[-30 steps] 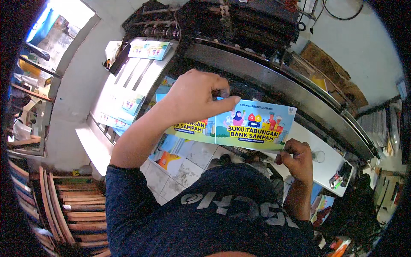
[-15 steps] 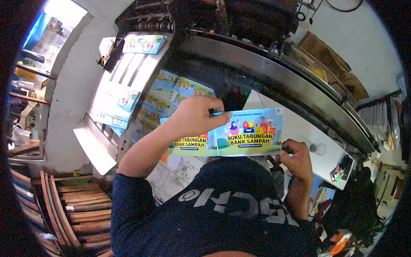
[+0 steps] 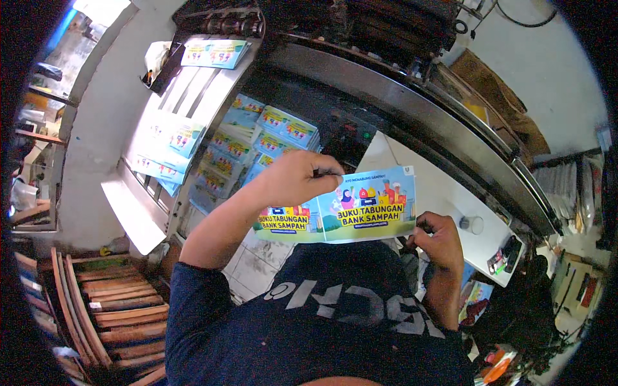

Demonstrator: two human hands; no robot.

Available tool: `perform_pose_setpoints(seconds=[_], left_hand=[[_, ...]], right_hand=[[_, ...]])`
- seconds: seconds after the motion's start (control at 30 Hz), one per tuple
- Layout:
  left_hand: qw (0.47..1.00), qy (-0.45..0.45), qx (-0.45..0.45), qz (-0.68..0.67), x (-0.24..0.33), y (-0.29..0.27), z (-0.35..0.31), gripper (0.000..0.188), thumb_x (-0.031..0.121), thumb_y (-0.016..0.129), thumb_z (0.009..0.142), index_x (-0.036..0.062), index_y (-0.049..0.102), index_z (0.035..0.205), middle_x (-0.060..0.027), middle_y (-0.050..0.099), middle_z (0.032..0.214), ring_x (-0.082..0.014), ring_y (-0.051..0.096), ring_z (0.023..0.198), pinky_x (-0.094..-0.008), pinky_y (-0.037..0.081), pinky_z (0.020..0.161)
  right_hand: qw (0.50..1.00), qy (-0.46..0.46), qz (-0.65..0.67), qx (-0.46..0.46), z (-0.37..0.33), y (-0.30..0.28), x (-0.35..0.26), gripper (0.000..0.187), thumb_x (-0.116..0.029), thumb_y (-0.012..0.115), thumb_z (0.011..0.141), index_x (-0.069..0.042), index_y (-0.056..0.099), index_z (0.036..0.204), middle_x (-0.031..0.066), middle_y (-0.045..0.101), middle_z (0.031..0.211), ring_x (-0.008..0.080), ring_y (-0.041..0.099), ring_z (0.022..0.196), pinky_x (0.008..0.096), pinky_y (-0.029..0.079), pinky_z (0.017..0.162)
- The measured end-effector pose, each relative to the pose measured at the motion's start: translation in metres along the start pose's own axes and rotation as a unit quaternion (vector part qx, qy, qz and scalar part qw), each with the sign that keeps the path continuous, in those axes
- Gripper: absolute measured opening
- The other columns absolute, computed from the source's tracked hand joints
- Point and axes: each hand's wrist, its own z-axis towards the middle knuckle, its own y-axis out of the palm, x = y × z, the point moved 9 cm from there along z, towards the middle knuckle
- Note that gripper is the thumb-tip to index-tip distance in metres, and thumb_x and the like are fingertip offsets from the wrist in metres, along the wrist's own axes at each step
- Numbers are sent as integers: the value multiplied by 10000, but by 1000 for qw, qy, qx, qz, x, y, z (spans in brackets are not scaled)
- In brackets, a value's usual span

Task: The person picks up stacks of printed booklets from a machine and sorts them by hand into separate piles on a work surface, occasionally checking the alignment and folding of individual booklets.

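Observation:
A wide printed sheet, blue, green and yellow with the same cartoon design twice side by side, is held up in front of my dark shirt. My left hand reaches across part of it, closed with the fingertips pinching its upper edge near the middle. At the lower right corner, my right hand grips it between thumb and bent fingers. My left hand and wrist cover some of the left-hand print. Beyond the sheet lie several stacks of matching printed sheets.
To the left, a bright slatted feed board carries more printed sheets. A long dark metal machine bar crosses the far side. On the right, a white table bears a clear glass. Wooden slats stand at lower left.
The sheet has shifted slightly left and down in the picture and tilts a little more, rising toward the right. Both hands keep their hold. The surroundings have also shifted slightly in view.

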Motion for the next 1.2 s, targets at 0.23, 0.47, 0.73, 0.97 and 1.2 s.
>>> perform_pose_setpoints(seconds=[0.23,0.47,0.73,0.97,1.2], left_hand=[[998,-21,-20,-63,-18,14,3,261,244,595,859,27,671,982,-141,683,836,-196,656,761,-333,500,697],[998,-6,-1,-64,-13,14,3,232,213,621,826,29,676,956,-139,667,870,-246,654,800,-347,498,724],[997,52,53,-6,5,7,9,191,213,633,808,33,666,865,-155,630,859,-337,626,820,-393,492,713],[990,78,90,80,22,0,9,178,221,636,792,50,658,835,-144,617,822,-343,612,797,-424,484,699],[952,149,160,213,53,2,-1,132,225,651,761,99,674,795,-69,558,742,-267,574,730,-399,428,690]], right_hand=[[999,-24,31,-15,3,0,8,101,-55,583,769,38,616,788,100,663,667,139,634,615,272,501,602],[997,-40,-59,8,-4,-3,17,283,-291,683,726,-20,635,793,142,633,645,207,608,544,330,479,537],[988,-57,-143,7,-1,-2,8,182,-151,656,715,14,632,787,126,677,717,173,648,638,306,492,611],[982,-86,-164,44,5,-1,-4,176,-151,649,708,18,620,750,155,659,703,244,646,610,317,491,601],[952,-89,-247,161,14,3,18,151,-132,634,728,13,615,767,167,658,692,270,664,613,349,513,603]])
